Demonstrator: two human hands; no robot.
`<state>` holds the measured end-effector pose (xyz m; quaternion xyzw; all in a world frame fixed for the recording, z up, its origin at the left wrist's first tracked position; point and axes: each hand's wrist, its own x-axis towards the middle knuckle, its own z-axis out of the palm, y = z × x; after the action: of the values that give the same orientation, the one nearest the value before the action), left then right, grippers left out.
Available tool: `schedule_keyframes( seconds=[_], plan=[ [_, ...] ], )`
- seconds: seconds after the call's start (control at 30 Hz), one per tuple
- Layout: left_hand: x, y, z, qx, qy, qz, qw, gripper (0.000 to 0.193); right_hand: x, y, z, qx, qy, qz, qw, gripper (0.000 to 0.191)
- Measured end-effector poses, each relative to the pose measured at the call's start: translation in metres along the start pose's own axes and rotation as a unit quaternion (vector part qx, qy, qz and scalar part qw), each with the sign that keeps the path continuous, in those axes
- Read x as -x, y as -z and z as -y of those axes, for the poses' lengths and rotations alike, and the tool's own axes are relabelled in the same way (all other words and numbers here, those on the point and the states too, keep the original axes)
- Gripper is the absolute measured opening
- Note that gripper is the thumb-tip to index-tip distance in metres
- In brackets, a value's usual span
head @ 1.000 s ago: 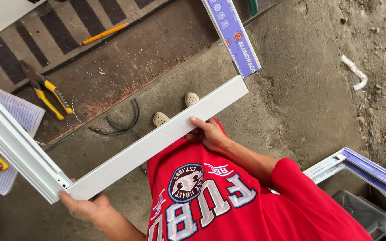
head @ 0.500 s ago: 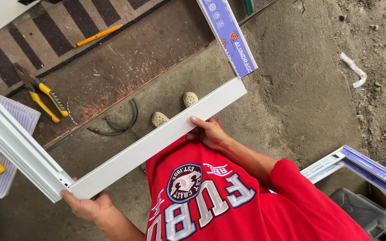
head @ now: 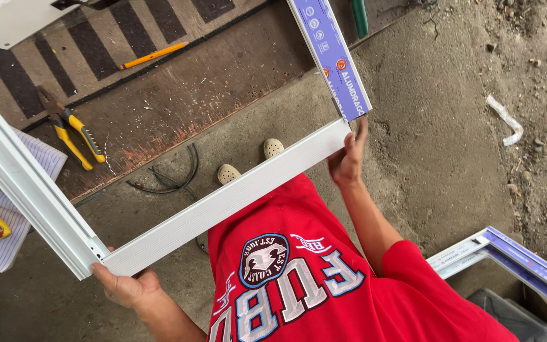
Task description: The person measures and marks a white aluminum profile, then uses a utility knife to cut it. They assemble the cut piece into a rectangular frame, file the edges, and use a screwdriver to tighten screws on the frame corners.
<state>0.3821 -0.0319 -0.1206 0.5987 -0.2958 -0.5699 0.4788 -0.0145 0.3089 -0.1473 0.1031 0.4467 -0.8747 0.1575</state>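
Left hand and right hand have fingers grasping the white aluminium frame at its two corners, keeping the joints square.

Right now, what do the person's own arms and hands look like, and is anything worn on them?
Both hands are bare: no gloves, rings or watch on the left hand or right hand. Forearms are uncovered. A short red sleeve covers the right upper arm, part of a red T-shirt with a printed chest emblem.
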Motion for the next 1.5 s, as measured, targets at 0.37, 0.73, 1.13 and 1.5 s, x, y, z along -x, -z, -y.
schedule_keyframes(
  seconds=[0.37,0.73,1.13,1.5],
  plan=[
    [0.028,-0.029,-0.012,-0.001,0.02,0.008,1.0,0.056,-0.043,-0.016,0.065,0.155,0.09,-0.037,0.983,0.065],
    [0.06,-0.084,0.047,0.114,-0.019,-0.033,0.993,0.059,-0.091,-0.021,0.098,0.219,0.108,-0.037,0.969,0.054],
    [0.03,-0.062,0.084,0.151,-0.072,-0.003,0.986,0.085,-0.131,0.032,0.054,0.064,0.157,-0.124,0.978,0.039],
    [0.012,-0.059,0.085,0.113,-0.058,-0.02,0.992,0.096,-0.126,0.006,0.061,0.091,0.163,-0.133,0.973,0.068]
  ],
)
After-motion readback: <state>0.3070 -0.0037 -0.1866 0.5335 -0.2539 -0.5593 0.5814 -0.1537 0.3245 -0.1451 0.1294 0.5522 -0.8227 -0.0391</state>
